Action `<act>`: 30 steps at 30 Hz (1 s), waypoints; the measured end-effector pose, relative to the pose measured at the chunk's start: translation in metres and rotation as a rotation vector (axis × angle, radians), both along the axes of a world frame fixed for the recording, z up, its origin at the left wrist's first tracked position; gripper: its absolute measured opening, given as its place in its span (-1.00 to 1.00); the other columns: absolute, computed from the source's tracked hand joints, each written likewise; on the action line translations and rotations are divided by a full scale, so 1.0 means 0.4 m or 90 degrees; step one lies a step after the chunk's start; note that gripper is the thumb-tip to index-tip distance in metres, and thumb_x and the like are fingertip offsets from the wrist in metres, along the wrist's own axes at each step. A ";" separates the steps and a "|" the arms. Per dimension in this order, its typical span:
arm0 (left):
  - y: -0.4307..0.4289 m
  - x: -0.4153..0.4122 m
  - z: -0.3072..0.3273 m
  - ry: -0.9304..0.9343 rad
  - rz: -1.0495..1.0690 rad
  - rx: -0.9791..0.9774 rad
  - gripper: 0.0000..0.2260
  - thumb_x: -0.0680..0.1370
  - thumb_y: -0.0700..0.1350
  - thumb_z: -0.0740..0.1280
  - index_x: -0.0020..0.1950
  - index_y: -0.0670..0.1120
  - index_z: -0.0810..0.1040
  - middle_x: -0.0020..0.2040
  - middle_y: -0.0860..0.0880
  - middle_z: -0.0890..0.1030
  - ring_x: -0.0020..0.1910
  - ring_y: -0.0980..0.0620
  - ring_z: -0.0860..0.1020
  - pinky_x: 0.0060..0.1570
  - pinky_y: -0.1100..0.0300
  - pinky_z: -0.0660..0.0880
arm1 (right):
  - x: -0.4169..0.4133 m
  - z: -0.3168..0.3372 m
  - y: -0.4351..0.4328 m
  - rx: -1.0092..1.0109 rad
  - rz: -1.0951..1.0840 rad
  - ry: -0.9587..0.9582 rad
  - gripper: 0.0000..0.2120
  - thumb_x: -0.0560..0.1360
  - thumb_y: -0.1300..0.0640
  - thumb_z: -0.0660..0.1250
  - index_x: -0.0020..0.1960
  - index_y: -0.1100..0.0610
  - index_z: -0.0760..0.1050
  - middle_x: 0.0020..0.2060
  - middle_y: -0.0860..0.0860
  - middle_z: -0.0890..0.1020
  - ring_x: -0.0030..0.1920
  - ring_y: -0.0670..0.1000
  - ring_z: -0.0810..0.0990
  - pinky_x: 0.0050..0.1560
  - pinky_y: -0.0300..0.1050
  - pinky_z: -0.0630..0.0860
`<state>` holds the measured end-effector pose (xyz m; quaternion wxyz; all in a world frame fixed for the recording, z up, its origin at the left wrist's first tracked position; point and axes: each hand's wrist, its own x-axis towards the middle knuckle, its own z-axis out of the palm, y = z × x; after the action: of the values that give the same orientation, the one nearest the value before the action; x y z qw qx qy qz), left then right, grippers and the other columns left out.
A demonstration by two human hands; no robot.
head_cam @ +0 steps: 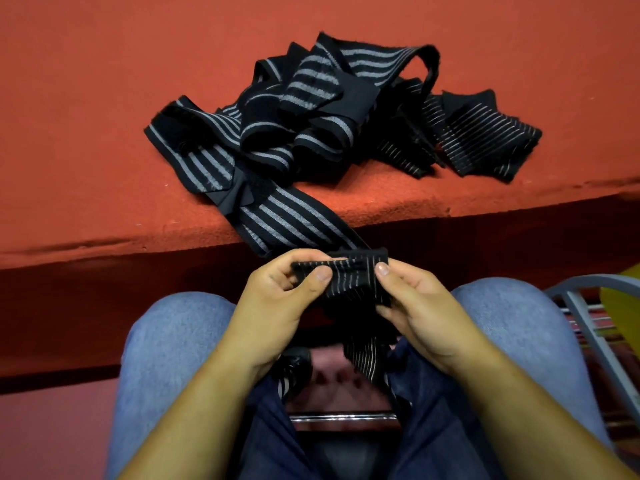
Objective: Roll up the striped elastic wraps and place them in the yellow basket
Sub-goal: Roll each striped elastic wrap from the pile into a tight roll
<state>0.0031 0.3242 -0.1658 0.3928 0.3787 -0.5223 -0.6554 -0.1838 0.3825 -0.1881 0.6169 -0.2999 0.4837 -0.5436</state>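
Note:
A tangled pile of black elastic wraps with grey stripes (332, 109) lies on the red table. One wide-striped wrap (294, 220) trails from the pile over the table's front edge toward my lap. My left hand (287, 292) and my right hand (412, 299) both pinch the end of a thin-striped black wrap (353, 278) held between them, just below the table edge. Its loose tail (363, 355) hangs down between my knees. A sliver of yellow basket (623, 299) shows at the right edge.
The red table (104, 133) fills the upper half, its front edge running just above my hands. My knees in blue jeans sit under it. A grey metal chair frame (581, 306) stands at the right, beside the yellow basket.

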 end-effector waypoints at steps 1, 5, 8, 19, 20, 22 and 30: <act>-0.001 0.000 -0.001 0.009 0.003 0.016 -0.91 0.49 -0.06 0.46 -0.05 0.10 0.72 -0.12 0.00 0.71 -0.14 0.13 0.65 -0.11 0.31 0.56 | 0.002 0.002 0.000 0.001 0.003 -0.009 -0.63 0.60 0.02 0.24 0.30 0.15 0.63 0.22 0.12 0.71 0.34 0.09 0.63 0.33 0.05 0.54; -0.004 -0.004 -0.006 0.005 0.049 0.062 -0.93 0.49 -0.04 0.45 -0.05 0.10 0.69 -0.12 -0.07 0.71 -0.15 0.01 0.66 -0.14 0.17 0.60 | 0.004 0.003 0.008 -0.014 0.035 -0.018 -0.73 0.58 0.09 0.36 0.21 0.19 0.66 0.10 0.16 0.74 0.13 0.05 0.71 0.11 -0.07 0.65; -0.005 -0.006 -0.008 -0.008 0.060 0.064 -0.92 0.48 -0.01 0.46 -0.04 0.10 0.69 -0.11 -0.07 0.71 -0.12 -0.01 0.66 -0.07 0.07 0.60 | 0.005 -0.001 0.014 -0.017 0.041 0.084 -0.71 0.45 0.14 0.48 0.14 0.20 0.67 -0.02 0.18 0.77 -0.01 0.05 0.75 0.01 -0.11 0.68; -0.007 0.000 -0.002 0.065 0.022 0.093 -0.92 0.55 -0.04 0.42 0.04 0.03 0.66 -0.06 -0.12 0.70 -0.10 -0.02 0.66 -0.02 0.06 0.61 | -0.002 -0.001 -0.003 0.088 -0.003 -0.002 -0.72 0.69 0.27 0.18 0.17 0.18 0.67 0.09 0.11 0.75 0.14 0.02 0.71 0.17 -0.03 0.61; -0.006 0.000 -0.003 0.058 0.011 0.089 -0.93 0.56 -0.04 0.41 0.02 0.05 0.67 -0.07 -0.11 0.70 -0.10 -0.02 0.66 -0.01 0.05 0.60 | -0.002 0.002 -0.004 0.095 -0.009 -0.011 -0.70 0.70 0.27 0.16 0.17 0.16 0.67 0.09 0.07 0.76 0.13 -0.02 0.71 0.12 -0.10 0.61; -0.002 -0.004 -0.006 0.032 -0.005 0.069 -0.95 0.57 -0.05 0.44 0.02 0.03 0.67 -0.09 -0.09 0.70 -0.11 -0.01 0.65 -0.02 0.09 0.59 | -0.001 0.003 -0.003 0.093 -0.004 -0.025 -0.68 0.71 0.27 0.12 0.17 0.14 0.66 0.09 0.05 0.76 0.12 -0.06 0.72 0.02 -0.21 0.61; 0.002 -0.013 -0.007 -0.027 0.030 0.009 -0.88 0.45 -0.08 0.47 -0.05 -0.09 0.69 -0.20 0.07 0.69 -0.24 0.22 0.60 -0.20 0.39 0.50 | 0.009 -0.011 -0.003 0.068 0.013 -0.114 -0.64 0.61 0.20 0.26 0.36 0.27 0.55 0.28 0.24 0.66 0.38 0.19 0.58 0.41 0.07 0.48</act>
<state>-0.0019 0.3250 -0.1687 0.3940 0.4074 -0.5170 -0.6415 -0.1804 0.3812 -0.1924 0.6786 -0.2218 0.4517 -0.5351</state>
